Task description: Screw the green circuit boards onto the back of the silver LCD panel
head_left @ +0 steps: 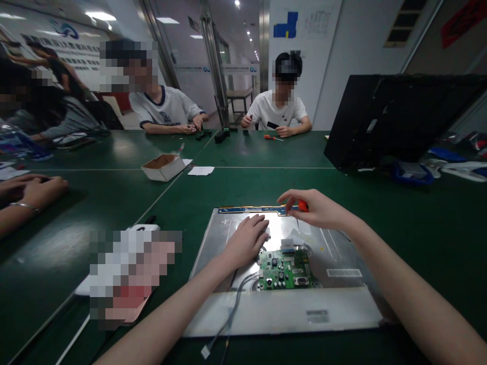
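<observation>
A metal-backed display panel (213,314) lies flat on the table in front of me. A green circuit board (283,268) is on its middle, and a narrow blue circuit strip (247,210) runs along its far edge. My left hand (247,241) rests with fingers stretched out on the metal, left of the green board. Above the strip's right end, my right hand (314,209) is closed around a red-orange screwdriver handle (303,205); its shaft is hidden by the fingers. Grey cables (238,304) run from the board over the near edge to a white connector (206,351).
Left of the panel lie a white and pink item (142,284), partly blurred, and cables. Farther off are a small open box (163,168), paper (201,171) and another screwdriver (272,137). A large black monitor housing (403,121) stands right. Several people sit around the table.
</observation>
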`<state>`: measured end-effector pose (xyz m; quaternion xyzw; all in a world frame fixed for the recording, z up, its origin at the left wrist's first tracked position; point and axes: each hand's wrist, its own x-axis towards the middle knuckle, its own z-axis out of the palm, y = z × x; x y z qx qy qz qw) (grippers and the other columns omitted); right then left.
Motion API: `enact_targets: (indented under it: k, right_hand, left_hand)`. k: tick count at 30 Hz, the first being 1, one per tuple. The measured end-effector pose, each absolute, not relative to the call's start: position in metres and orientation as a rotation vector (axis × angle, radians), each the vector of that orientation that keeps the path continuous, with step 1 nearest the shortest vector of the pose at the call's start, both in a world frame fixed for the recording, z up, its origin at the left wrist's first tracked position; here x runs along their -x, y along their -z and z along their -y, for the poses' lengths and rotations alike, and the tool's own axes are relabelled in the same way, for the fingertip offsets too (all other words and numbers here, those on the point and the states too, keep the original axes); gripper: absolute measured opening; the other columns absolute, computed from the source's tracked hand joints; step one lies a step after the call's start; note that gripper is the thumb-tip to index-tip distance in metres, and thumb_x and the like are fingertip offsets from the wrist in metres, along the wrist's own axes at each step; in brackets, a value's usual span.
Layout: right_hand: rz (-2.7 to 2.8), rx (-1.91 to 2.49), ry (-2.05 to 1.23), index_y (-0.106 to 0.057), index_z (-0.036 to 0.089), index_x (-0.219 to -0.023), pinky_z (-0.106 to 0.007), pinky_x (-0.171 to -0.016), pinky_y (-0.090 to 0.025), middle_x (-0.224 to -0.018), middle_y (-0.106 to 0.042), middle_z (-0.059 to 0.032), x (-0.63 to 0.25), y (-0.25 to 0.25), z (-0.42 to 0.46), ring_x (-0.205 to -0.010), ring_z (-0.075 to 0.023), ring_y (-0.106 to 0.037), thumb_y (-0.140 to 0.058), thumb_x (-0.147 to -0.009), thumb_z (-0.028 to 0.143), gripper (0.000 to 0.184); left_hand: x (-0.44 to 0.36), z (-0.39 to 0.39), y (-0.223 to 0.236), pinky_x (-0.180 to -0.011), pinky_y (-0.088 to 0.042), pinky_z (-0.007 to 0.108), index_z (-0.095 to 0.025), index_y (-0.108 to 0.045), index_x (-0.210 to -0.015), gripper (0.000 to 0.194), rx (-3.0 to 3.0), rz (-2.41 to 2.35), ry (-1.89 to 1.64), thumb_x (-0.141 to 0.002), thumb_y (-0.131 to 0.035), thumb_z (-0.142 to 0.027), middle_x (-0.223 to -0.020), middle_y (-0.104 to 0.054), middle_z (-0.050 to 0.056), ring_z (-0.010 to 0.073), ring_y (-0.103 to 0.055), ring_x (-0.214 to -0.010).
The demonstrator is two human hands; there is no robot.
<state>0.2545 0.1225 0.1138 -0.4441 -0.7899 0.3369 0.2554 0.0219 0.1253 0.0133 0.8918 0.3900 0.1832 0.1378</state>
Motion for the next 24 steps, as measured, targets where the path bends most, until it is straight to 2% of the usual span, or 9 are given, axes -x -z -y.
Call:
enact_targets:
  k: [4,7,10,13,16,19,21,24]
  right_hand:
    - [1.779,1.214,-1.169,-0.052,0.021,-0.118,-0.028,-0.05,-0.043,-0.098,-0.07,-0.0062,-0.263,-0.097,-0.128,-0.048,-0.0098,-0.046,-0.047,-0.077,0.019,0.042]
    - [1.57,1.209,-1.33,-0.053,0.017,-0.115,-0.03,-0.052,-0.048,-0.096,-0.072,-0.0119,-0.269,-0.081,-0.135,-0.051,-0.0134,-0.054,-0.044,-0.077,0.026,0.04]
    - [1.414,1.195,-1.478,-0.058,0.014,-0.101,-0.033,-0.054,-0.051,-0.084,-0.073,-0.0141,-0.27,-0.066,-0.142,-0.055,-0.0178,-0.06,-0.044,-0.073,0.032,0.036]
    - [1.296,1.175,-1.607,-0.06,0.014,-0.086,-0.032,-0.05,-0.05,-0.069,-0.071,-0.0127,-0.267,-0.053,-0.146,-0.051,-0.0191,-0.06,-0.043,-0.071,0.035,0.031]
    - [1.218,1.15,-1.717,-0.06,0.014,-0.074,-0.029,-0.044,-0.047,-0.055,-0.064,-0.0086,-0.264,-0.043,-0.148,-0.044,-0.0168,-0.056,-0.041,-0.074,0.037,0.03]
    - [1.179,1.128,-1.799,-0.061,0.014,-0.073,-0.025,-0.041,-0.043,-0.05,-0.058,-0.0036,-0.265,-0.035,-0.149,-0.041,-0.0144,-0.053,-0.039,-0.083,0.036,0.033]
    - [1.164,1.126,-1.831,-0.062,0.013,-0.084,-0.026,-0.047,-0.047,-0.061,-0.061,-0.002,-0.267,-0.03,-0.15,-0.049,-0.0134,-0.056,-0.042,-0.091,0.038,0.033]
    - [1.145,1.132,-1.851,-0.059,0.015,-0.112,-0.035,-0.071,-0.055,-0.103,-0.064,-0.0063,-0.27,-0.021,-0.152,-0.082,-0.017,-0.064,-0.055,-0.094,0.037,0.029]
  left_hand:
    - [-0.015,-0.128,-0.015,-0.094,-0.046,0.043,-0.019,-0.058,-0.109,0.025,-2.423,-1.058,-0.698,-0.085,-0.055,-0.017,-0.116,-0.061,0.011,0.0256,-0.056,-0.109]
    - [-0.01,-0.128,-0.019,-0.086,-0.048,0.04,-0.018,-0.059,-0.101,0.02,-2.376,-1.078,-0.726,-0.082,-0.054,-0.014,-0.102,-0.064,0.008,0.024,-0.059,-0.097]
    - [-0.006,-0.126,-0.023,-0.081,-0.047,0.038,-0.018,-0.06,-0.093,0.012,-2.472,-1.105,-0.663,-0.082,-0.055,-0.016,-0.096,-0.063,0.008,0.024,-0.059,-0.091]
    - [-0.004,-0.123,-0.025,-0.075,-0.046,0.036,-0.018,-0.061,-0.085,0.008,-2.597,-1.123,-0.585,-0.083,-0.055,-0.015,-0.09,-0.062,0.007,0.0233,-0.058,-0.084]
    - [-0.004,-0.121,-0.025,-0.07,-0.044,0.032,-0.018,-0.06,-0.079,0.014,-2.606,-1.099,-0.569,-0.081,-0.051,-0.008,-0.082,-0.062,0.005,0.0206,-0.057,-0.078]
    - [-0.002,-0.12,-0.025,-0.067,-0.044,0.029,-0.018,-0.059,-0.079,0.013,-2.514,-1.053,-0.603,-0.083,-0.051,-0.008,-0.081,-0.062,0.004,0.0185,-0.058,-0.076]
    - [0.0,-0.12,-0.024,-0.067,-0.045,0.029,-0.018,-0.059,-0.08,0.011,-2.441,-1.039,-0.648,-0.086,-0.052,-0.012,-0.081,-0.063,0.004,0.0179,-0.059,-0.076]
    - [0.003,-0.117,-0.023,-0.068,-0.046,0.029,-0.018,-0.059,-0.084,0.013,-2.372,-1.034,-0.704,-0.089,-0.049,-0.013,-0.082,-0.065,0.004,0.0175,-0.06,-0.075]
